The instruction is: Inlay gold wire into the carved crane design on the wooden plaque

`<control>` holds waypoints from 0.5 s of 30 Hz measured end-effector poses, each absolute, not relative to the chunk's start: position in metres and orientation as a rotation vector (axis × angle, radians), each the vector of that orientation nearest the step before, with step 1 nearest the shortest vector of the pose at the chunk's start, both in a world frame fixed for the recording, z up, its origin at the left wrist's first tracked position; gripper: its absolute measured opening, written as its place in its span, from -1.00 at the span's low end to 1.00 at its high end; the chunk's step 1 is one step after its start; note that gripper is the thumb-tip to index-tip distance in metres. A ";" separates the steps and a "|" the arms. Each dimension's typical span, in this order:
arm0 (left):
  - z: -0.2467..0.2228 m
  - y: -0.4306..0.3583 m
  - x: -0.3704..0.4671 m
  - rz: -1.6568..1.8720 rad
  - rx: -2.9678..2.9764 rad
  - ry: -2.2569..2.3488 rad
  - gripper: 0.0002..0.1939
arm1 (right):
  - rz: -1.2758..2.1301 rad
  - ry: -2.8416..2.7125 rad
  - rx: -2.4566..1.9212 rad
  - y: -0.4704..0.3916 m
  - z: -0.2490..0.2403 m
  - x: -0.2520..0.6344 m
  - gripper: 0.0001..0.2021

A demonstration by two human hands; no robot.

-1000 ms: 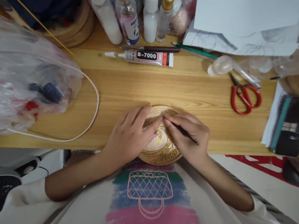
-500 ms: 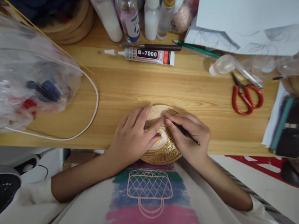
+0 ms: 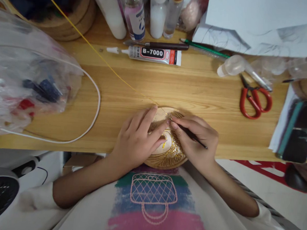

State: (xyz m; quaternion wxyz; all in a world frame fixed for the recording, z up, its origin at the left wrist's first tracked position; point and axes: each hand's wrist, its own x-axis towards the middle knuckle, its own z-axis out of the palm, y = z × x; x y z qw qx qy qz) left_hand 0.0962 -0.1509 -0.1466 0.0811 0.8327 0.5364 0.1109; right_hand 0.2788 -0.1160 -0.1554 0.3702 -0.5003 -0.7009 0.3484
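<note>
A round wooden disc (image 3: 166, 161) with gold line patterns rests at the table's front edge. My left hand (image 3: 136, 136) lies spread over its left side, fingers apart, with the fingertips on the disc. In my right hand (image 3: 200, 138) is a thin dark tool (image 3: 193, 136), pinched between thumb and fingers, its tip on the disc's upper part near my left index fingertip. A yellow thread (image 3: 114, 72) runs from the upper left across the table to the disc's top edge.
Red-handled scissors (image 3: 256, 100) and a phone (image 3: 300, 131) lie to the right. A glue tube (image 3: 154, 55), bottles (image 3: 134, 18) and papers (image 3: 263, 24) line the back. At left are a plastic bag (image 3: 33, 83) and a white cable (image 3: 99, 104).
The yellow thread, earlier slack and near the left, now stretches across the table to the disc. Both hands stay nearly where they were. The view has shifted slightly.
</note>
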 end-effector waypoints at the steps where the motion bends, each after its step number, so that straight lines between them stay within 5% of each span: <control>1: -0.147 -0.151 0.096 0.337 2.482 1.599 -0.65 | 0.894 -1.796 -1.288 -0.116 -0.155 0.279 -0.80; 15: -0.146 -0.150 0.097 0.384 2.471 1.624 -0.68 | 0.930 -1.834 -1.255 -0.114 -0.154 0.283 -0.80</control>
